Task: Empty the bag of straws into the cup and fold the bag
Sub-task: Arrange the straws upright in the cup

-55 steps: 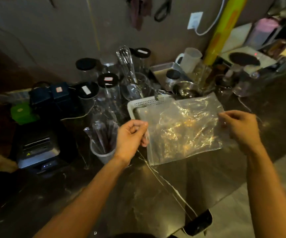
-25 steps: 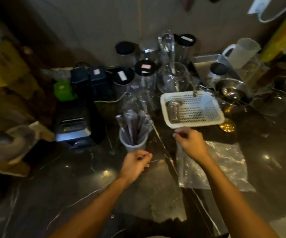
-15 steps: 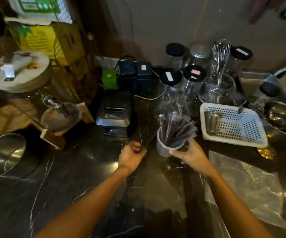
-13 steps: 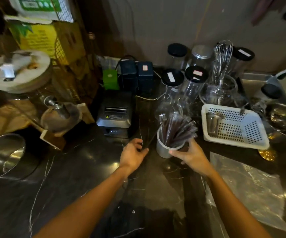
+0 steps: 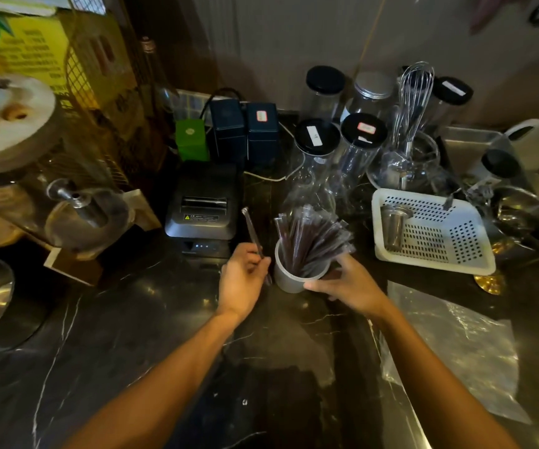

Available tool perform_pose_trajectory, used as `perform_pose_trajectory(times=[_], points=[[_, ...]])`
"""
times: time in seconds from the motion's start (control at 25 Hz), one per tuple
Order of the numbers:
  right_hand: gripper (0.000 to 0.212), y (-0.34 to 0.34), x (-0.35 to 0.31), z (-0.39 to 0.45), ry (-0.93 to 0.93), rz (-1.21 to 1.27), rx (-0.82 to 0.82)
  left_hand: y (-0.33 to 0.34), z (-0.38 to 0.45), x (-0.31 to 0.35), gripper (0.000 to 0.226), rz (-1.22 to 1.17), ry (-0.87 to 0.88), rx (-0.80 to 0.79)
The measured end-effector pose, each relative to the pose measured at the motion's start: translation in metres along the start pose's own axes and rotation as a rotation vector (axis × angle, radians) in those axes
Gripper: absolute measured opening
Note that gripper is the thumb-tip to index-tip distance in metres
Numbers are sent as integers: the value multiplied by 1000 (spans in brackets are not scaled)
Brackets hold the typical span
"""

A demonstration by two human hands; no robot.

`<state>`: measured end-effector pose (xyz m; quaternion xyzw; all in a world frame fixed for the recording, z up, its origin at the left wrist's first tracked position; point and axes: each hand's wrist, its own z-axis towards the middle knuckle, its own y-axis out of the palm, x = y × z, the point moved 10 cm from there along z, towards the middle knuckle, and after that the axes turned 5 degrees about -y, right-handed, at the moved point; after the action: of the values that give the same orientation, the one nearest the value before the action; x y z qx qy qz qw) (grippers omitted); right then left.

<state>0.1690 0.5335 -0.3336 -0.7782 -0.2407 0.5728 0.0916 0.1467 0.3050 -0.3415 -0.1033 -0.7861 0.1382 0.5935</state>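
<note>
dark marbled counter (image 5: 125, 319) fills the head view, crowded at the back with lidded jars (image 5: 316, 137), a whisk (image 5: 414, 92), a receipt printer (image 5: 202, 209) and a white perforated basket (image 5: 436, 234).

near the middle stands the grey cup (image 5: 289, 277), packed with wrapped straws (image 5: 313, 238) fanning up and to the right. the right hand (image 5: 346, 283) wraps its fingers round the cup's right side, steadying it. the left hand (image 5: 242, 280), just beside the cup, pinches a single straw (image 5: 252, 231) that points up and away, not yet in the cup.

the clear plastic bag (image 5: 452, 345) lies flat and looks empty on the counter, to the right of the right forearm.

the bag seems thin, limp, crinkly and slippery, so it is best taken at two corners or along an edge and pressed flat to crease. the straws look light and stiff, easy to pinch mid-length.
</note>
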Motion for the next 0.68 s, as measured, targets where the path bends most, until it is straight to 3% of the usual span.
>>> perform_pose_trajectory(times=[0.12, 0.24, 0.36, 0.56, 0.68], points=[[69, 3, -6, -2, -1, 12, -32, -22, -11, 31, 4, -124, 92, 71], [68, 7, -13, -4, -33, 25, -77, -44, -19, 68, 6, -156, 222, 146], [72, 10, -12, -3, -39, 8, -101, -42, -20, 105, 4, -179, 322, 73], [77, 13, -24, -8, -99, 9, -171, 9, -22, 113, 9, 153, 317, -138], [57, -8, -38, -16, -160, 36, -59, 21, -26, 105, 14, 353, 328, -125]])
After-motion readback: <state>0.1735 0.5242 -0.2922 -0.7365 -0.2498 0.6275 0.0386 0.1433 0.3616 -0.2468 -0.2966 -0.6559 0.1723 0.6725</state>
